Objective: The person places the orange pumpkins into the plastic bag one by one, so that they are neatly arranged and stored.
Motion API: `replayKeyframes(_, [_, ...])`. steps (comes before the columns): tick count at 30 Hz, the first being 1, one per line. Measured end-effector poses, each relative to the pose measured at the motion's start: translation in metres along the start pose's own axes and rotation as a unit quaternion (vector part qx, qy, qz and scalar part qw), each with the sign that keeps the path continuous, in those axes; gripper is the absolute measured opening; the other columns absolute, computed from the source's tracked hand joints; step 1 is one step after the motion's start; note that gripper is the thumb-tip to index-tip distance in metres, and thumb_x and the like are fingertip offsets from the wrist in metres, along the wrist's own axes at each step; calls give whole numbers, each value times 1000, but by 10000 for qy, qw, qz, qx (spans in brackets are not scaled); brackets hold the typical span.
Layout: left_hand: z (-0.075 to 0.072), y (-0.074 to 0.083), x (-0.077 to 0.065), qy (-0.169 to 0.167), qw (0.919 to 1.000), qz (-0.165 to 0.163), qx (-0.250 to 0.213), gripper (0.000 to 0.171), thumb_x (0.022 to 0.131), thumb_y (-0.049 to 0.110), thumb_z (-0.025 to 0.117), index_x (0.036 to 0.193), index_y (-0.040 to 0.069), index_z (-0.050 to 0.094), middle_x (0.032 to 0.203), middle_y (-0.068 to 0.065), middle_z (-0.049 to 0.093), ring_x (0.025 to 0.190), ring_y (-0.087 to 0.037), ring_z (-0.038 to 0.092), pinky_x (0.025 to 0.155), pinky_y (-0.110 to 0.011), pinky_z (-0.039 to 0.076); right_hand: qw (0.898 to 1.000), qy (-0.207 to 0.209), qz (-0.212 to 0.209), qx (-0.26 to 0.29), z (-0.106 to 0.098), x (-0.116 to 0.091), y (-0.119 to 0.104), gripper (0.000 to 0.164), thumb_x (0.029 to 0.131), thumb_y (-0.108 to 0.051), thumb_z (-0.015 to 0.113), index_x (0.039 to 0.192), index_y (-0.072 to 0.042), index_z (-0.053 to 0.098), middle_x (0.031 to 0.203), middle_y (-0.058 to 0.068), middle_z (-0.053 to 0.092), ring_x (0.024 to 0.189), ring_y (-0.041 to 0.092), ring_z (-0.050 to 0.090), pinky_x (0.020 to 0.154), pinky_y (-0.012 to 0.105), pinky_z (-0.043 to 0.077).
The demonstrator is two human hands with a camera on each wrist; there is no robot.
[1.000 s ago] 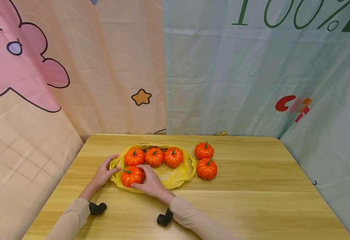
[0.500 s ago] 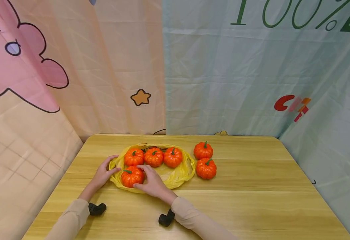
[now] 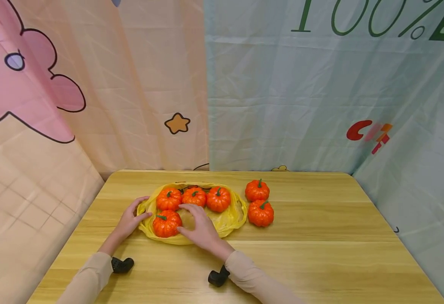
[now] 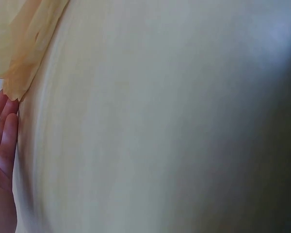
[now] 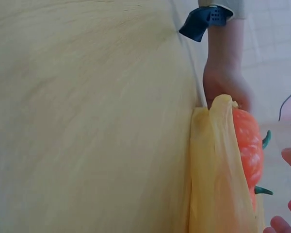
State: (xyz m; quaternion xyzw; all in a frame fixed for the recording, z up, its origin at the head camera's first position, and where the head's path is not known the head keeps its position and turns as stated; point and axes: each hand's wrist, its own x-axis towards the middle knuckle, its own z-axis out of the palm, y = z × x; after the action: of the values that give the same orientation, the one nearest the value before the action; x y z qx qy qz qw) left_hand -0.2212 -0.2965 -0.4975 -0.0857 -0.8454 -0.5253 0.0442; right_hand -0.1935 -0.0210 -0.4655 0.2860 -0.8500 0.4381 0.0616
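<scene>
A ribbed orange pumpkin (image 3: 167,224) is contained at eight o'clock in a crinkled yellow bag (image 3: 226,224), touched at nine by the relaxed left hand (image 3: 131,218); the released right hand (image 3: 201,228) is spread at the pumpkin's three.

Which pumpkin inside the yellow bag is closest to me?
The front-left pumpkin, alone in front; the other three pumpkins inside form a row farther back.

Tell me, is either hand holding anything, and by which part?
Nothing seems held: the right hand is empty, and the left hand only touches the yellow bag at its left rim.
</scene>
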Motion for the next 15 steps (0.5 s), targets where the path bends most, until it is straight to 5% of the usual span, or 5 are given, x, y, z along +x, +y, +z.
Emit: replayKeyframes(15, [0,4,-1,-55,9999,36,96,55,93,11,62,140,-3,38,144,-30,37,103,18,39,81,-5,42,9928,1053,-545,-199,-42,-12,29,55,78,-12,77,130,-10,57,130,6,59,124,25,50,102,47,43])
